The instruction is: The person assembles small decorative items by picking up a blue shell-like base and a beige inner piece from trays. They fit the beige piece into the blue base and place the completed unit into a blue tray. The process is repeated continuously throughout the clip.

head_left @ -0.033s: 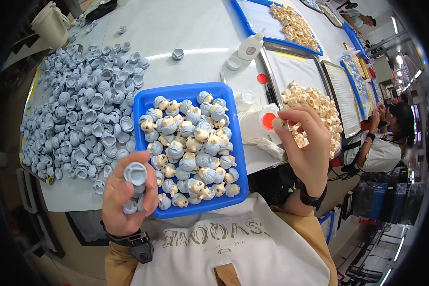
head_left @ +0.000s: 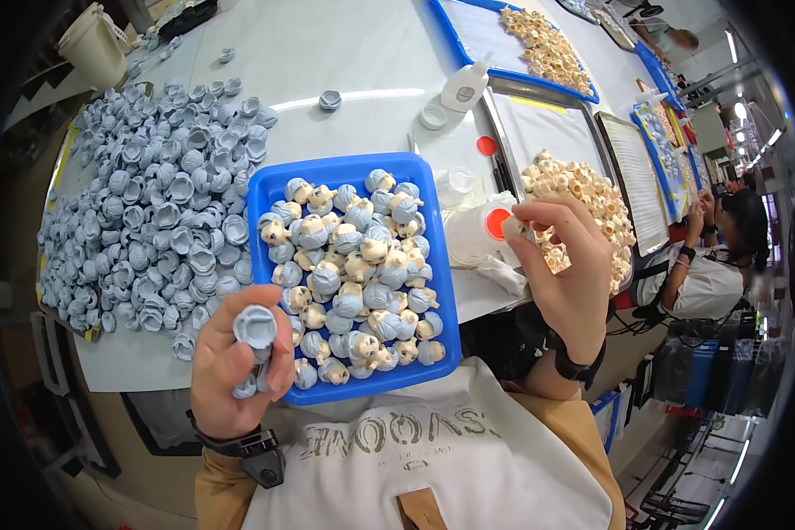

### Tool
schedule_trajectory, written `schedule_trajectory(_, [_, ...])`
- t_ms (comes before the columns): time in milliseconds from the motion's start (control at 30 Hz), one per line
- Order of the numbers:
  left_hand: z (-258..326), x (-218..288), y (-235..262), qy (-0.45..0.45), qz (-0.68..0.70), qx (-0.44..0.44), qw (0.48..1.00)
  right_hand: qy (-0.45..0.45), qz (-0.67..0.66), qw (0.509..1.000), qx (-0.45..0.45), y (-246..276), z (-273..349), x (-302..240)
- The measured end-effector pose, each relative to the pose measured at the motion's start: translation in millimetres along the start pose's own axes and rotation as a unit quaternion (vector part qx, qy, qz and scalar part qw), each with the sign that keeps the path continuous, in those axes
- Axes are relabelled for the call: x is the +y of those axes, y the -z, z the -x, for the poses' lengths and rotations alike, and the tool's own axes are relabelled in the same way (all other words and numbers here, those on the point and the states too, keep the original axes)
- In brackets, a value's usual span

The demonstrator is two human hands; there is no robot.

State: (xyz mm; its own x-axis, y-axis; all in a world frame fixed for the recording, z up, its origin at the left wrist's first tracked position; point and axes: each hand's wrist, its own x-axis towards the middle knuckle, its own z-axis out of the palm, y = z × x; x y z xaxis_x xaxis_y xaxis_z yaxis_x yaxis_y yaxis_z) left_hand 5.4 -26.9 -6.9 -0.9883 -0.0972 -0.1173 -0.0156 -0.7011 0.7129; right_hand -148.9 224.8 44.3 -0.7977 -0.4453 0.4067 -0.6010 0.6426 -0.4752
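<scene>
My left hand (head_left: 225, 380) is closed around several blue-grey hollow doll hair pieces. One hair piece (head_left: 255, 327) is pinched at the fingertips with its open side showing, and others sit lower in the palm. My right hand (head_left: 567, 274) pinches a small cream doll face piece (head_left: 515, 229) between thumb and fingertips, partly covered by the fingers. It hovers beside a white jar with a round red-orange opening (head_left: 496, 224). Between my hands, a blue tray (head_left: 446, 291) holds many doll heads (head_left: 348, 305) in cream and blue-grey.
A large heap of hair pieces (head_left: 163, 203) covers the table's left. Cream face pieces (head_left: 583, 199) fill part of a metal tray at right. Behind the jar stand a white squeeze bottle (head_left: 462, 88) and small clear cups (head_left: 455, 181). Another person (head_left: 707, 274) sits at far right.
My left hand has shifted slightly right and down with the hair pieces, the top one tilting a little. My right hand has barely moved.
</scene>
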Motion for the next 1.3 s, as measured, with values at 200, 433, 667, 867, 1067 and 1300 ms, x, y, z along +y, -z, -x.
schedule_trajectory(200, [3,-1,-8,0.016,-0.066,0.013,0.998,0.039,0.023,0.999,0.012,-9,-5,7])
schedule_trajectory(433, [8,4,-10,0.059,-0.210,-0.033,0.975,0.037,0.005,0.999,0.011,-11,-3,4])
schedule_trajectory(667, [6,4,-19,0.047,-0.155,0.008,0.987,0.026,0.003,1.000,0.017,-8,2,5])
schedule_trajectory(867, [7,0,-15,0.016,-0.165,-0.011,0.986,0.021,-0.008,0.999,0.041,-9,4,6])
schedule_trajectory(1067, [4,-3,-18,-0.005,-0.198,-0.006,0.980,-0.003,-0.022,0.997,0.080,-8,13,12])
schedule_trajectory(1300, [1,-3,-23,0.022,-0.185,-0.011,0.982,0.006,-0.036,0.995,0.089,-12,16,14])
